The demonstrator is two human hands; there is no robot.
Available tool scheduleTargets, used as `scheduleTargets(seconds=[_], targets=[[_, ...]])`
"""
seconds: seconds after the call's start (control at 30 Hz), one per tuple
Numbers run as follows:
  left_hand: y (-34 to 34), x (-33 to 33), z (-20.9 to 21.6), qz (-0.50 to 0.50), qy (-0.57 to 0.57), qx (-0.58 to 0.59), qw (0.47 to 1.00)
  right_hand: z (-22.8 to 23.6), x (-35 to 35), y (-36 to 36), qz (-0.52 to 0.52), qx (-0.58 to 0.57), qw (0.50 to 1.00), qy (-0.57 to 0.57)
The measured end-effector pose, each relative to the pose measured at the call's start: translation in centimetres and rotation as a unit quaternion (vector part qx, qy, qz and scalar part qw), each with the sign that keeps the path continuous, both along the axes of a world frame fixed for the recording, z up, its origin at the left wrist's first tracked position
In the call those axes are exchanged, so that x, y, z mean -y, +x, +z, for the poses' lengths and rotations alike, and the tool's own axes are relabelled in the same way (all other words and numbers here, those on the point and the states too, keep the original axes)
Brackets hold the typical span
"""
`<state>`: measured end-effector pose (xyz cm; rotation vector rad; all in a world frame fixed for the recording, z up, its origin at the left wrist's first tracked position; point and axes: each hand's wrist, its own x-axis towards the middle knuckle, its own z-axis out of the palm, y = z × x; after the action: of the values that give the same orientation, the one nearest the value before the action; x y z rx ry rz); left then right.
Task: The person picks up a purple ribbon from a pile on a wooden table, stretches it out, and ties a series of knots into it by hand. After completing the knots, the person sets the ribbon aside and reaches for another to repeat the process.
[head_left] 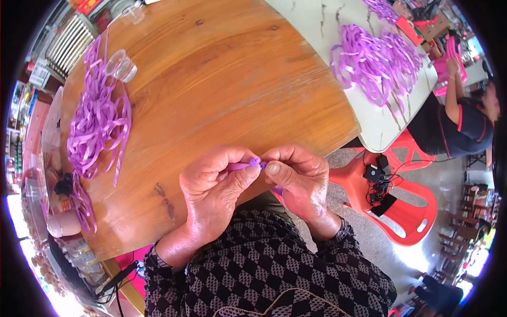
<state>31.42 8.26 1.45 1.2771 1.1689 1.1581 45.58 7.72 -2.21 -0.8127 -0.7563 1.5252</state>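
The left hand [216, 182] and right hand [302, 179] each pinched the purple ribbon [254, 161] between thumb and forefinger, at the worktop's [222, 95] 5 o'clock. The step seemingly required a close grip beside the bunched section, even tension and no twisting.

The person wears a black top [253, 264] patterned with grey checked diamonds. Its matching left sleeve [160, 280] and right sleeve [351, 253] leave the wrists uncovered; thin, curving tan trim [298, 289] crosses the near part.
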Motion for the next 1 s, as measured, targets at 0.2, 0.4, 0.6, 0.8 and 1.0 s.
scheduleTargets(seconds=[0.2,0.4,0.6,0.8,1.0], targets=[[3.9,-2.2,1.4,-0.059,0.292,-0.27,0.916,1.1,-0.4,4.0,-0.001,-0.041,0.999,-0.017],[9.0,-3.6,2.5,-0.117,0.053,-0.066,0.99,1.0,-0.2,7.5,-0.051,-0.182,0.981,-0.043],[11.8,-6.3,1.7,-0.227,-0.233,0.161,0.932,0.0,0.0,10.3,-0.054,-0.242,0.968,-0.04],[14.2,-7.8,2.3,-0.224,-0.178,0.114,0.952,-0.5,-0.2,13.3,-0.081,-0.278,0.957,0.001],[17.1,-7.6,1.5,-0.275,-0.092,0.02,0.957,-0.4,-0.1,14.4,-0.127,-0.226,0.966,-0.009]])
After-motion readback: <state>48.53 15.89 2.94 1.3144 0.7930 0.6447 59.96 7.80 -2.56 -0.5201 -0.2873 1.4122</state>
